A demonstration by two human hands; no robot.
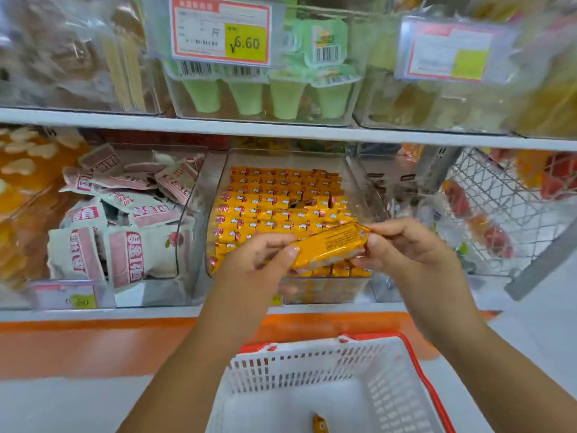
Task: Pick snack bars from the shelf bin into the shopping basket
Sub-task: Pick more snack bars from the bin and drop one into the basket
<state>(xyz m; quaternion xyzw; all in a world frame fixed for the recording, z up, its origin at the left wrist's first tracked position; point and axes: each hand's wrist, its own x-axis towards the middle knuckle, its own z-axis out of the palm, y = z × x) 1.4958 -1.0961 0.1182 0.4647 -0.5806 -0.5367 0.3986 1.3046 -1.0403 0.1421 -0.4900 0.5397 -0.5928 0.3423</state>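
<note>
An orange-wrapped snack bar (329, 243) is held level in front of the shelf bin, its printed back facing me. My left hand (265, 260) pinches its left end and my right hand (406, 248) pinches its right end. Behind it stands a clear shelf bin (352, 189) packed with several rows of the same orange snack bars (281, 201). Below my arms sits the white shopping basket (299, 370) with red handles, and one orange bar (320, 425) lies on its floor at the frame's bottom edge.
Left of the orange bars is a clear bin of white-and-pink snack packs (125, 220). A wire basket (499, 201) with red and orange items hangs at the right. The upper shelf holds green cups (265, 95) behind a 6.60 price tag (218, 29).
</note>
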